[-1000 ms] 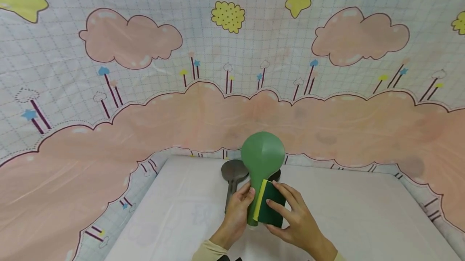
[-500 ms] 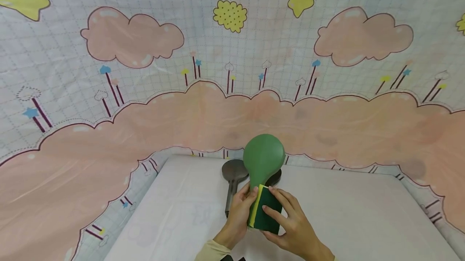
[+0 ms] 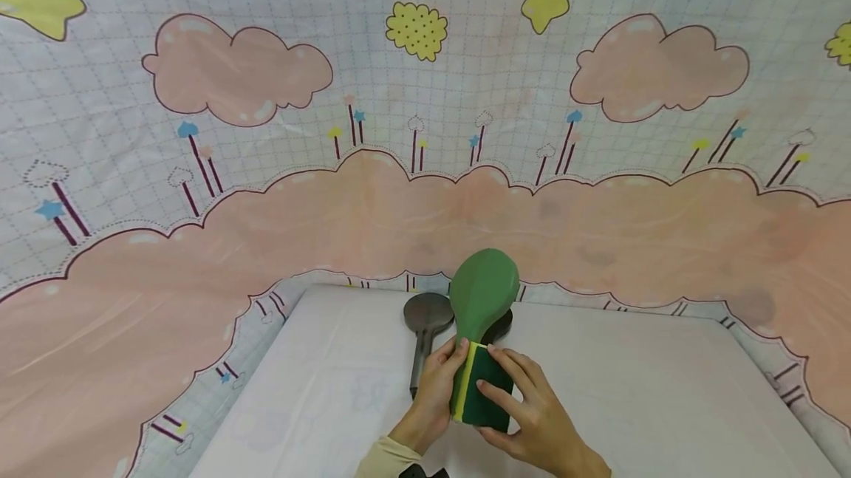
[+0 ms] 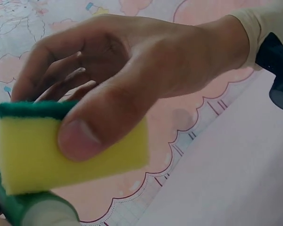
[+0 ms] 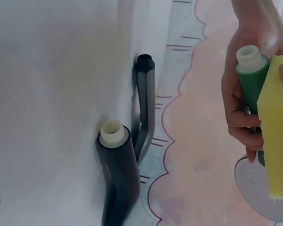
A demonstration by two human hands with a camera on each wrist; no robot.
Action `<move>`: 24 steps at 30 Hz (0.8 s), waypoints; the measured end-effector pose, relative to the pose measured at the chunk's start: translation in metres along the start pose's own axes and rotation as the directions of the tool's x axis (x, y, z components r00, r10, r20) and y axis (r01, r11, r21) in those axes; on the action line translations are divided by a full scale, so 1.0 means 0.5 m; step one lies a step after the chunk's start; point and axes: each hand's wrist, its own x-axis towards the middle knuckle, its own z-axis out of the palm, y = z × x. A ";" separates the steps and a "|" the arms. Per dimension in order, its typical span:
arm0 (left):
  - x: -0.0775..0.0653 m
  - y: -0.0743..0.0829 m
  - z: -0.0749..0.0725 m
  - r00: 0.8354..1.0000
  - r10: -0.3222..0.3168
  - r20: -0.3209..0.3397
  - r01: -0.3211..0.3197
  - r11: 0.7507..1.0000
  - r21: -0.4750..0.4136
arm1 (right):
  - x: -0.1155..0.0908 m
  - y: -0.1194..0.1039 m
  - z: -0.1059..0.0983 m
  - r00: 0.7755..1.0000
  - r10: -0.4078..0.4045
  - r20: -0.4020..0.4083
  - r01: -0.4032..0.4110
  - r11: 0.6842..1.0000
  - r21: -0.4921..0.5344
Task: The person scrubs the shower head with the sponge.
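Note:
A green handheld shower head (image 3: 484, 289) is held up in front of the body, its round head at the top. My left hand (image 3: 435, 393) grips its handle, with the pale threaded end (image 5: 250, 56) showing in the right wrist view. A yellow sponge with a dark green scouring side (image 3: 488, 393) lies along the handle, yellow face inward. My right hand (image 3: 535, 411) holds this sponge; its thumb (image 4: 80, 139) presses the yellow part in the left wrist view. The sponge covers much of the handle.
Two dark shower heads lie behind the hands on the white table (image 3: 638, 382): one at left (image 3: 428, 312), the other (image 3: 499, 328) partly hidden by the green one. A cloud-patterned sheet (image 3: 372, 219) rises behind the table.
The sponge has slid down and slightly left along the handle, my right hand moving with it. The green shower head has dropped a little and turned; the dark ones have stayed put.

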 end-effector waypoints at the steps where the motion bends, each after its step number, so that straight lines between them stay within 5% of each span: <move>1: 0.000 0.000 0.000 1.000 0.001 -0.001 -0.001 1.000 -0.002 | 0.001 0.002 -0.001 1.000 0.003 0.001 -0.003 1.000 -0.003; 24: -0.006 -0.001 -0.003 0.998 0.044 -0.044 -0.043 0.999 0.011 | 0.004 0.002 -0.004 1.000 0.025 -0.006 -0.025 1.000 0.000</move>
